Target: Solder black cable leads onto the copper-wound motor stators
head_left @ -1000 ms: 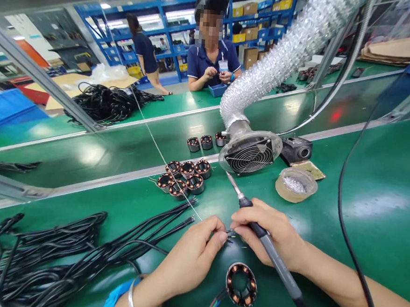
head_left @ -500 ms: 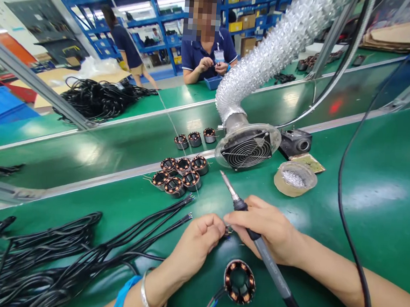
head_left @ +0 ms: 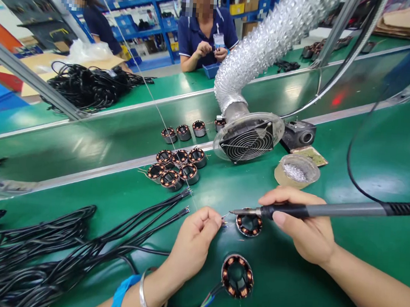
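Note:
My left hand (head_left: 199,235) is closed in a pinch on thin wire ends (head_left: 224,221), which poke out past the fingertips. A fine strand (head_left: 165,122) hangs from above down to these fingers. In my right hand (head_left: 308,231) is a soldering iron (head_left: 345,209), held nearly level, its tip close to the wire ends; whether they touch, I cannot tell. Behind the tip lies a copper-wound stator (head_left: 249,226), partly covered by the iron. Nearer to me sits another stator (head_left: 237,276), joined by coloured wires (head_left: 209,298) to a black cable.
Black cables (head_left: 43,250) cover the left of the green bench. Several stators (head_left: 171,180) stand behind my left hand, others on the conveyor (head_left: 183,132). A fume extractor (head_left: 249,142) with a foil duct and a round tub (head_left: 297,171) stand behind. A co-worker (head_left: 208,37) sits opposite.
My right hand has swung the soldering iron from pointing up and away to nearly level, bringing its tip to the wire ends. The stator behind has come into view. My left hand keeps its pinch.

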A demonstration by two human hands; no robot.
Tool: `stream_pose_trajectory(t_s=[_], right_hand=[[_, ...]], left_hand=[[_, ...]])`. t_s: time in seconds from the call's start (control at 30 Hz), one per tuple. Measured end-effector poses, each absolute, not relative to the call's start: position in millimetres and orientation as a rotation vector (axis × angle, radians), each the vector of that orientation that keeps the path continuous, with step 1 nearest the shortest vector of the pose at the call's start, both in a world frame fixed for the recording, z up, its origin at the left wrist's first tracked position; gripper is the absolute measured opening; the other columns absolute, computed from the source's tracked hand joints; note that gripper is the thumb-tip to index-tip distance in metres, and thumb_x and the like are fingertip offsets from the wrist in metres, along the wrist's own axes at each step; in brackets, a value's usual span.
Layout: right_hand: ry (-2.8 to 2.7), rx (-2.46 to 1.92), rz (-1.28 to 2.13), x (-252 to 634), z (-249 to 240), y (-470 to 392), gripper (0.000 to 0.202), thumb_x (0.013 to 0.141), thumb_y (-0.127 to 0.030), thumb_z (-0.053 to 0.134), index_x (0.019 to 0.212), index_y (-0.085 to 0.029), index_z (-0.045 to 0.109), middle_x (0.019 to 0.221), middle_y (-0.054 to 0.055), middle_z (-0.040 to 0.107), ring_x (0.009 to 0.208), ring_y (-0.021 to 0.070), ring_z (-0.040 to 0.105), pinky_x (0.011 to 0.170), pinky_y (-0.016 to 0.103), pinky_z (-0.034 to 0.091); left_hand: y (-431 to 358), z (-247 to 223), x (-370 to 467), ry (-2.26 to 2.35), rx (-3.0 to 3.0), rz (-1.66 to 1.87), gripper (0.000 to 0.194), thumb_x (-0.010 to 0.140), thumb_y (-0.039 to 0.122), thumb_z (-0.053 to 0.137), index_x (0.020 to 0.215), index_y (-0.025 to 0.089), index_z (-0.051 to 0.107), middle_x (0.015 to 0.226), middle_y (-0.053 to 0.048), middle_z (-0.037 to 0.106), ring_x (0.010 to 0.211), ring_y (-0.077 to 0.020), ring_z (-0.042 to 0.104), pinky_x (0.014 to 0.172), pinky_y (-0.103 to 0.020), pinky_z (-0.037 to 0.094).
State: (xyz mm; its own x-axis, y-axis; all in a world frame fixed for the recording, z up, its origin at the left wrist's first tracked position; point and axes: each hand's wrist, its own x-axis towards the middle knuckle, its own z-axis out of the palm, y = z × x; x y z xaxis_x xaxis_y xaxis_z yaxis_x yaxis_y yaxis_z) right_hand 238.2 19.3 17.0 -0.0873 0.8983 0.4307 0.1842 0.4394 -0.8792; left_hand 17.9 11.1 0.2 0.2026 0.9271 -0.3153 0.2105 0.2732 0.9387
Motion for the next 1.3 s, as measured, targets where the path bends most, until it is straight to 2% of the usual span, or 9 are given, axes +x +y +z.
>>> stream_pose_trajectory(t_s=[0.23, 0.43, 0.73, 0.93, 1.3], right_hand=[[-1.56, -0.984, 0.825, 236.4, 13.8, 21.9, 0.008, 0.084, -0.026, 0.063, 0.086, -0.022, 0.07, 0.073, 0.002, 0.069, 0.061, 0.016, 0.061, 0.053, 0.027, 0.051], [-1.583, -0.96, 0.833, 234.5, 11.7, 20.7, 0.012, 0.082, -0.018, 0.06, 0.088, -0.021, 0.069, 0.073, 0.001, 0.068, 0.062, 0.0145, 0.06, 0.055, 0.025, 0.05], [-1.693, -0.888, 0.763, 230.6, 21.0, 17.2, 0.014, 0.081, -0.016, 0.056, 0.089, -0.019, 0.068, 0.07, 0.001, 0.067, 0.057, 0.0143, 0.059, 0.052, 0.026, 0.046], [-1.726, -0.792, 0.655, 224.8, 20.1, 12.3, 0.021, 0.078, -0.014, 0.053, 0.092, -0.018, 0.068, 0.069, 0.001, 0.066, 0.053, 0.0127, 0.05, 0.049, 0.027, 0.04], [-1.754, -0.797, 0.613, 228.4, 31.5, 13.1, 0.021, 0.076, -0.011, 0.052, 0.09, -0.016, 0.067, 0.067, 0.002, 0.065, 0.051, 0.0116, 0.05, 0.048, 0.026, 0.04]], left_hand=[[9.2, 3.5, 18.6, 1.327, 1.237, 0.722, 0.028, 0.087, 0.039, 0.052, 0.068, 0.019, 0.05, 0.056, 0.007, 0.032, 0.052, -0.0104, 0.025, 0.051, -0.023, 0.025], [10.4, 3.1, 18.8, 1.331, 1.256, 0.704, 0.028, 0.088, 0.04, 0.051, 0.068, 0.02, 0.049, 0.057, 0.007, 0.032, 0.053, -0.0108, 0.026, 0.051, -0.023, 0.025], [8.5, 5.2, 18.7, 1.352, 1.308, 0.686, 0.029, 0.089, 0.04, 0.049, 0.069, 0.019, 0.048, 0.06, 0.006, 0.035, 0.056, -0.0112, 0.029, 0.053, -0.023, 0.025], [8.1, 4.0, 18.3, 1.34, 1.321, 0.679, 0.029, 0.09, 0.04, 0.048, 0.069, 0.019, 0.048, 0.06, 0.006, 0.035, 0.057, -0.0114, 0.03, 0.054, -0.024, 0.025], [7.3, 6.7, 18.3, 1.355, 1.332, 0.66, 0.03, 0.089, 0.042, 0.048, 0.069, 0.019, 0.048, 0.06, 0.006, 0.036, 0.057, -0.0114, 0.031, 0.054, -0.024, 0.026]])
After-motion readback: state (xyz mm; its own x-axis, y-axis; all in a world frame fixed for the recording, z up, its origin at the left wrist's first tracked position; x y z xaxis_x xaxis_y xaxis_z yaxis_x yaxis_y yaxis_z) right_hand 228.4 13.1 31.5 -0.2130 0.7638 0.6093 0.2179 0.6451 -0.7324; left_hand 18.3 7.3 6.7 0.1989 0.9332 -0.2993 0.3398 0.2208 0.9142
